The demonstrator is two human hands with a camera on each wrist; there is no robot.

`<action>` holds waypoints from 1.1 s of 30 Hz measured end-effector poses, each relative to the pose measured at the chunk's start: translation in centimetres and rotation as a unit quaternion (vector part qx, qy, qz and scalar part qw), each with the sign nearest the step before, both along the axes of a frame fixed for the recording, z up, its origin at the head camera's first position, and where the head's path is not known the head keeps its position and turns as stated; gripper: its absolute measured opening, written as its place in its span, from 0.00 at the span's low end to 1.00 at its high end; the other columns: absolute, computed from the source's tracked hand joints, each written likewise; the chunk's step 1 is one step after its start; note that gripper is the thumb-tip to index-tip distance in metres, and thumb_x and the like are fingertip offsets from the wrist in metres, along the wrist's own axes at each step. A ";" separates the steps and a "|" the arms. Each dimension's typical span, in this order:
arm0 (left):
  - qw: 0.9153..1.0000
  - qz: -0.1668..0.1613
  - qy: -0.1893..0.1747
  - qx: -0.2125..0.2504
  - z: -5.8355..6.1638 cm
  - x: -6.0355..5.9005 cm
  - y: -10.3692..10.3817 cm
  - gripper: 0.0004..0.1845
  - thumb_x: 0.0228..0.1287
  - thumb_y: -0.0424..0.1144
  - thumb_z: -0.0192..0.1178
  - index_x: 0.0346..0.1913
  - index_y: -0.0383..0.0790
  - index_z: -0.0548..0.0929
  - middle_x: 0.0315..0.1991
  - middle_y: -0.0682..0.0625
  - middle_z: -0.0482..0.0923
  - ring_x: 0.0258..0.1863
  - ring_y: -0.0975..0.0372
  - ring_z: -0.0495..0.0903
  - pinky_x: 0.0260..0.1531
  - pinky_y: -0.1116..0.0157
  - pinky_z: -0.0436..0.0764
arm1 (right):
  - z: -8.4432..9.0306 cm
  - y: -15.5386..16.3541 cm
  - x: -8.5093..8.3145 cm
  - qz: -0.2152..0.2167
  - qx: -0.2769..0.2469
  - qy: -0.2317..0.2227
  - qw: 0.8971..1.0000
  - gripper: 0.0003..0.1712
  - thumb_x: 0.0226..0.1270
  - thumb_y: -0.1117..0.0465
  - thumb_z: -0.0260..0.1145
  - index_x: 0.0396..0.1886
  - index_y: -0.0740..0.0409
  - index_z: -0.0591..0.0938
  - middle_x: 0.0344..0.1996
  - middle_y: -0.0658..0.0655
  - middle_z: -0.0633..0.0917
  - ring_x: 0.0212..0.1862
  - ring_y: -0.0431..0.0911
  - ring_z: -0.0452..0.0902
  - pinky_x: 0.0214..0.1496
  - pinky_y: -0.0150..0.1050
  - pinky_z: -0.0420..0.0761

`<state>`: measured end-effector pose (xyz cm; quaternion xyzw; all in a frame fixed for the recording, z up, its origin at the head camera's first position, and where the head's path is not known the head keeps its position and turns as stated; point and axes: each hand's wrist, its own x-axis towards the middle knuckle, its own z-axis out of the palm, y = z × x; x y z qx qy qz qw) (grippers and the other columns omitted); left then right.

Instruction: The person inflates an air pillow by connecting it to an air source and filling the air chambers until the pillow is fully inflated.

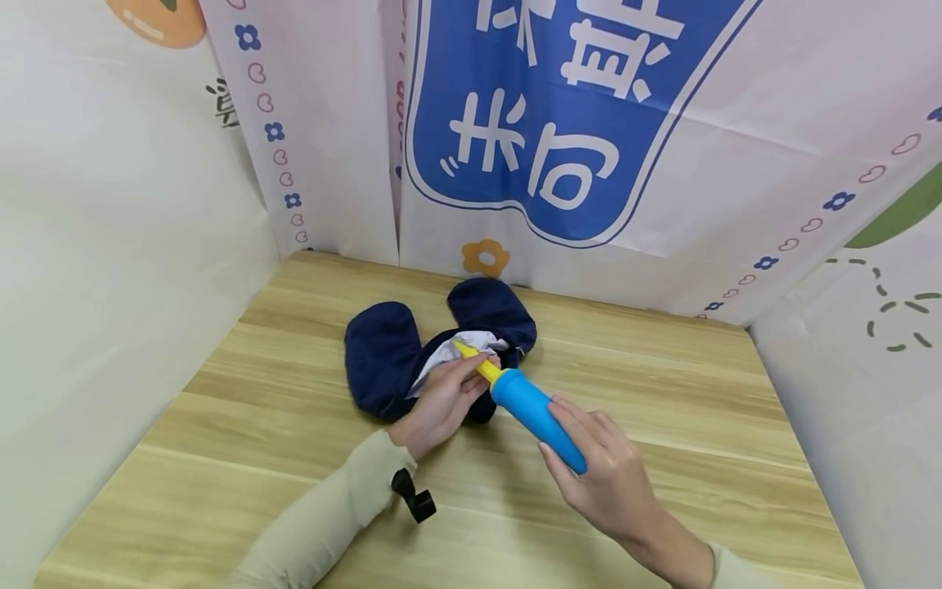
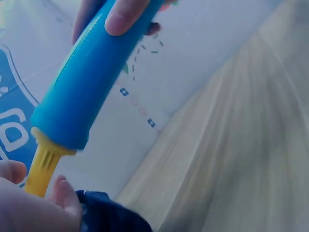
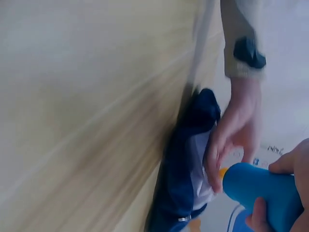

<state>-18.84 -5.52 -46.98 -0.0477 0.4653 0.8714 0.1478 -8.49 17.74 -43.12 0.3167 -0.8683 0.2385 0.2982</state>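
Pump [image 1: 540, 417] sits mid-table [image 1: 662, 458], my right hand [image 1: 603, 474] wrapped round its blue barrel, left hand [image 1: 441, 401] pinching the yellow nozzle [image 1: 478, 364] at the navy pillow [image 1: 383, 360]. Loose pinch and I reckon the nozzle pops out.

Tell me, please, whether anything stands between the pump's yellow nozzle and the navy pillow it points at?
Nothing visible does. The right hand grips the pump; its nozzle already lies against the pillow, over a white patch, with the left hand pinching the nozzle there.
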 end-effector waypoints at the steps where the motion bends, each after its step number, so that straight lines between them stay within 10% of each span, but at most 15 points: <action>1: 1.000 0.009 -0.003 0.011 0.0 -0.3 0.2 0.18 0.81 0.35 0.56 0.65 0.25 0.77 0.60 0.41 0.82 0.61 0.57 0.81 0.67 0.62 0.79 | -0.2 -0.3 0.0 -0.001 -0.001 -0.005 1.000 0.28 0.67 0.56 0.76 0.63 0.64 0.84 0.59 0.62 0.89 0.45 0.52 0.88 0.41 0.51 0.91; 8: 0.990 0.098 -0.056 0.089 1.0 -2.4 1.6 0.17 0.73 0.20 0.59 0.60 0.33 0.73 0.52 0.48 0.83 0.46 0.66 0.86 0.53 0.73 0.85 | -1.4 -2.6 -0.2 0.015 0.016 -0.021 1.000 0.42 0.54 0.63 0.81 0.71 0.63 0.79 0.66 0.63 0.84 0.51 0.53 0.88 0.46 0.50 0.91; 14: 0.986 0.101 -0.070 0.111 0.7 -3.4 1.0 0.28 0.68 0.11 0.52 0.67 0.32 0.69 0.65 0.42 0.78 0.46 0.66 0.88 0.52 0.72 0.86 | -2.4 -3.4 -0.5 0.029 0.019 -0.037 0.999 0.44 0.53 0.64 0.82 0.72 0.64 0.77 0.68 0.65 0.82 0.57 0.57 0.88 0.50 0.50 0.91; 21: 0.982 0.109 -0.062 0.142 0.4 -4.3 -0.5 0.27 0.70 0.11 0.47 0.67 0.33 0.70 0.53 0.50 0.82 0.48 0.67 0.87 0.53 0.73 0.85 | -2.8 -2.5 0.0 0.027 0.051 -0.038 0.998 0.47 0.51 0.63 0.83 0.73 0.62 0.77 0.69 0.64 0.82 0.53 0.55 0.90 0.48 0.47 0.91; 33: 0.977 0.133 -0.068 0.151 1.1 -5.8 -1.5 0.24 0.69 0.10 0.47 0.61 0.34 0.71 0.55 0.46 0.79 0.43 0.66 0.86 0.48 0.74 0.85 | 0.9 3.2 3.2 0.070 0.102 -0.001 0.992 0.31 0.82 0.46 0.53 0.72 0.62 0.79 0.66 0.62 0.84 0.49 0.51 0.92 0.45 0.39 0.91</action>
